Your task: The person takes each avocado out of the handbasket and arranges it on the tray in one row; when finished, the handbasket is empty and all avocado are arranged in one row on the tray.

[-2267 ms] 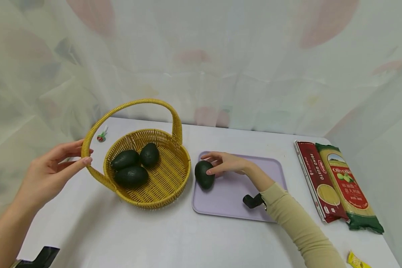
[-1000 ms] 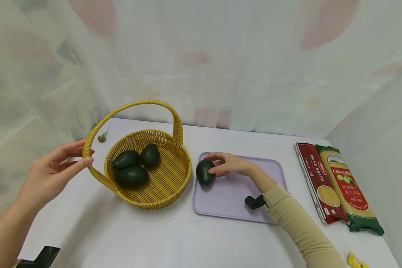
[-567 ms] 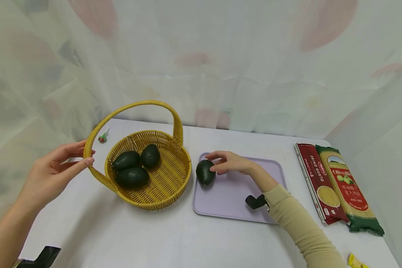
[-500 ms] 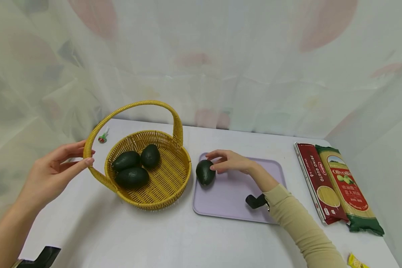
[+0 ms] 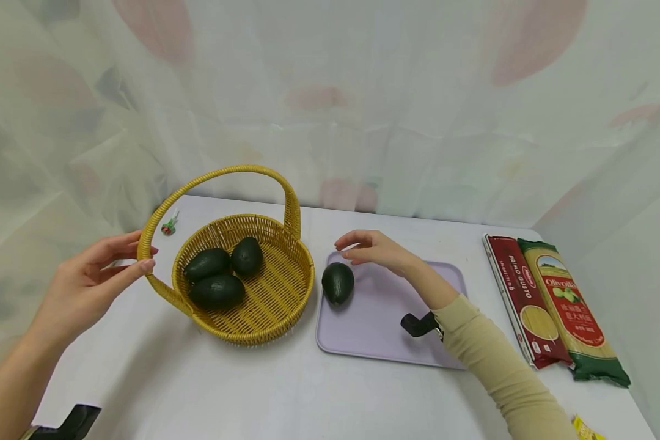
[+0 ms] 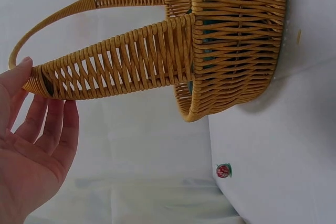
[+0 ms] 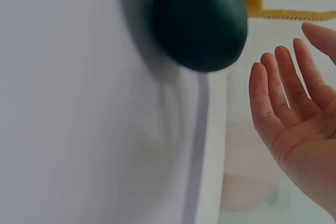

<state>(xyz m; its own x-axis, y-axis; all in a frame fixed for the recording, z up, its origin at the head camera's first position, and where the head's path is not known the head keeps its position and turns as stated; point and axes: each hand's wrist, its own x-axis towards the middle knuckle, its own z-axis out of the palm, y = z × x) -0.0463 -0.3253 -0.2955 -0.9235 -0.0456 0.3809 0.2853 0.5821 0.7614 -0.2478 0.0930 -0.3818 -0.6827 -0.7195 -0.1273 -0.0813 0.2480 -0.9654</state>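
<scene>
My left hand (image 5: 90, 278) pinches the handle (image 6: 113, 66) of a yellow woven basket (image 5: 280, 318) between thumb and fingers. Inside the basket, on its left side, lie three dark green avocados (image 5: 217, 291). Another avocado (image 5: 338, 284) rests at the left end of a pale purple tray (image 5: 385, 318), right of the basket. Just above and behind that avocado hovers my right hand (image 5: 379, 252), its fingers loosely bent and holding nothing. The right wrist view shows a gap between this hand (image 7: 299, 114) and the avocado (image 7: 202, 19).
Two spaghetti packs, one dark red (image 5: 528, 299) and one green and gold (image 5: 572, 305), lie at the table's right side. A small yellow wrapper (image 5: 585, 429) is near the front right. Behind the basket lies a small red and green item (image 5: 168, 228). A curtain hangs behind the table.
My right hand has let go of the avocado on the tray and lifted up and back from it. The left hand stays on the basket handle.
</scene>
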